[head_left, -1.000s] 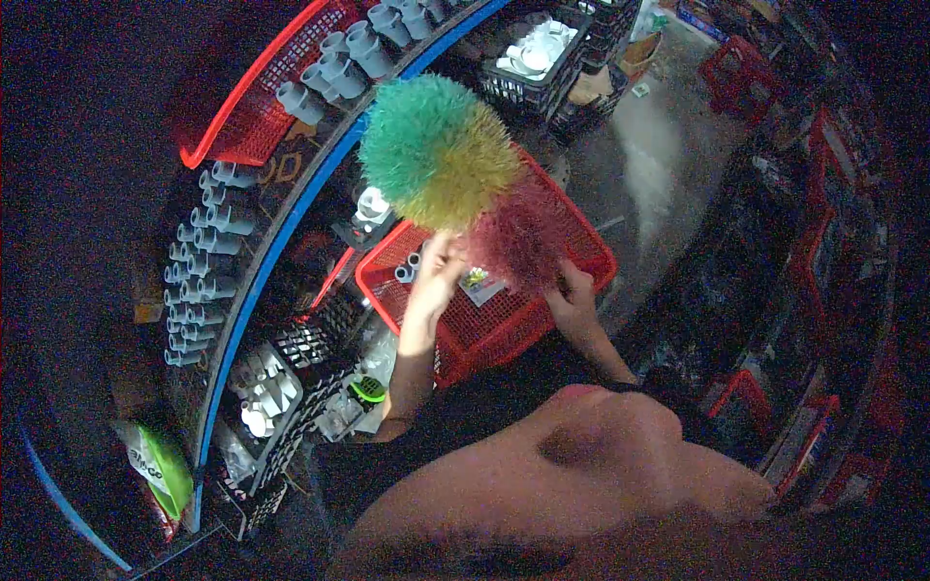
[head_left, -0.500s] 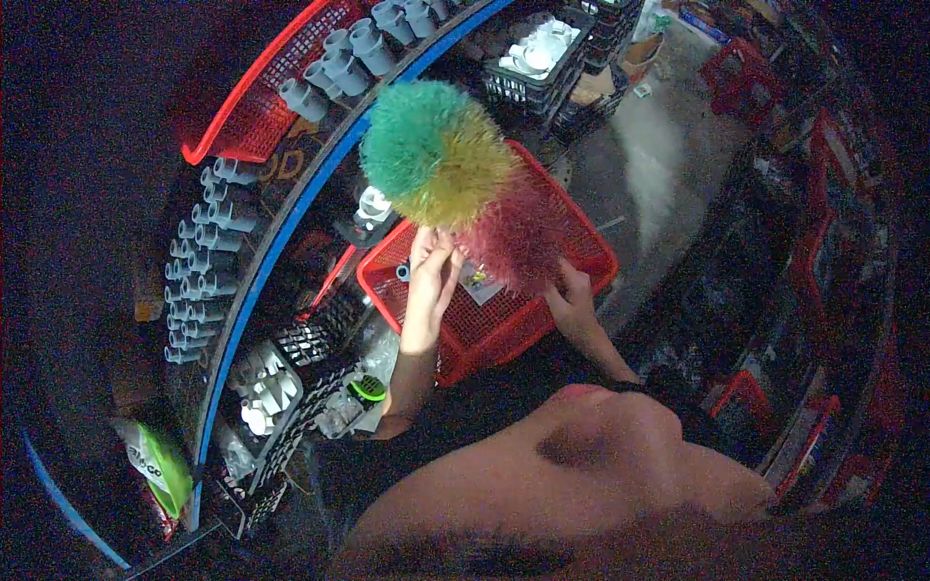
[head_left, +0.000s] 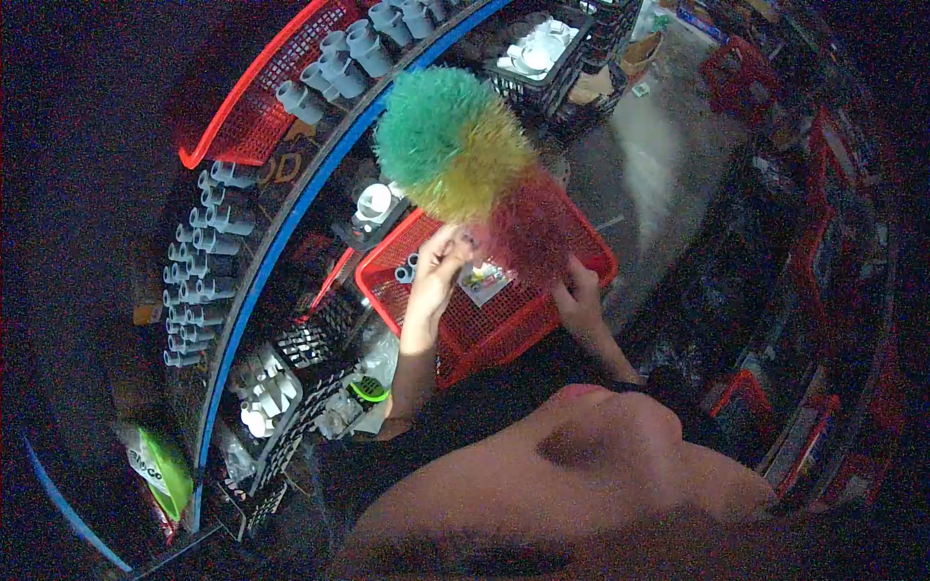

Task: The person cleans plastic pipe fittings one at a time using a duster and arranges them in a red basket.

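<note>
A fluffy duster [head_left: 460,160], green, yellow and dark red along its length, hangs over a red plastic basket [head_left: 484,334]. My left hand [head_left: 446,259] is closed at the near side of the duster, its fingers pinched; what lies between them is too small to name. At the duster's red end my right hand [head_left: 578,293] is closed, its fingertips partly hidden by the fluff; the duster's handle does not show. Inside the basket lie grey pipe pieces [head_left: 405,273] and a small printed card [head_left: 485,283].
A blue-edged shelf [head_left: 281,228] curves along the left with rows of grey pipe fittings [head_left: 221,215]. Black crates hold white fittings [head_left: 538,48] at the top and more white fittings [head_left: 269,399] at the lower left. Dark shelving with red baskets stands at right.
The duster has shifted slightly to the right. My left hand has moved a little with it, and its fingers have changed their bend. My right hand has hardly moved.
</note>
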